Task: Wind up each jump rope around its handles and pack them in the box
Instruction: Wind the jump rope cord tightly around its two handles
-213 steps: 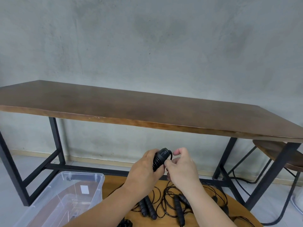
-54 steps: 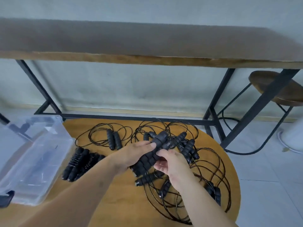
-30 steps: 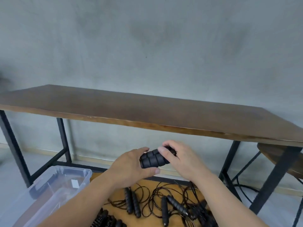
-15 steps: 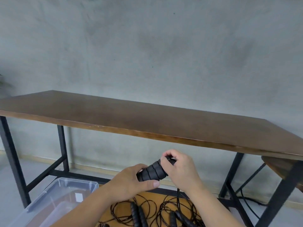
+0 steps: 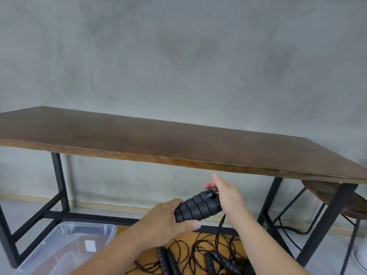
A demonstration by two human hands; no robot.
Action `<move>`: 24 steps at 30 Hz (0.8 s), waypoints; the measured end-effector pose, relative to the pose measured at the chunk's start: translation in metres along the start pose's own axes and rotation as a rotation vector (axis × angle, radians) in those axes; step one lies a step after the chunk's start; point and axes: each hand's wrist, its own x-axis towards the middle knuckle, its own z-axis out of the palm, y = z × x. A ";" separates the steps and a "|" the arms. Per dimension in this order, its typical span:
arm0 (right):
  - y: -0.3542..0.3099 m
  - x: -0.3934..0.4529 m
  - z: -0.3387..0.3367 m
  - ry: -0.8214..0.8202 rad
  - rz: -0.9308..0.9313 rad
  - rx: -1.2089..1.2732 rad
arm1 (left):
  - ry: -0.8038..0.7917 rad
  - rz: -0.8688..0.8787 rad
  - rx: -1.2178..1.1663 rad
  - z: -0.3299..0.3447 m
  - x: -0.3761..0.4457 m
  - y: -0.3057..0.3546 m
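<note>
Here our left hand (image 5: 166, 219) is wrapped around the near end of the paired handles (image 5: 198, 208), thumb underneath, holding the two ribbed black grips side by side in the air above the low round worktop (image 5: 198, 238). Our right hand (image 5: 226, 197) sits at their far end with fingers nearly straight, the fingertips hidden behind the caps, so we cannot tell whether it pinches the cord (image 5: 220, 227) that hangs from there down into the tangle. The risk, as we judge it, lies in that trailing cord: it drops straight among the loose ropes (image 5: 198, 257) lying below, and winding could drag a neighbour's loops up with it or snag. If our left grip slackens, the handles may slide apart and the first turns will not bind. The clear box (image 5: 65, 247) waits at lower left, beside the worktop.
</note>
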 end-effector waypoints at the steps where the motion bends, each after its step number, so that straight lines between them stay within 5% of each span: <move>1: 0.000 0.001 -0.001 0.025 -0.007 0.012 | 0.007 0.008 0.005 0.001 0.000 0.001; 8: 0.005 0.015 -0.007 0.057 0.060 0.168 | 0.051 0.003 0.000 0.000 0.009 0.007; 15: 0.043 -0.005 0.011 0.058 0.120 0.366 | 0.178 -0.105 -0.372 -0.005 0.032 0.008; 24: 0.032 -0.042 0.028 -0.343 0.451 0.631 | 0.107 -0.294 -0.976 0.019 0.045 0.019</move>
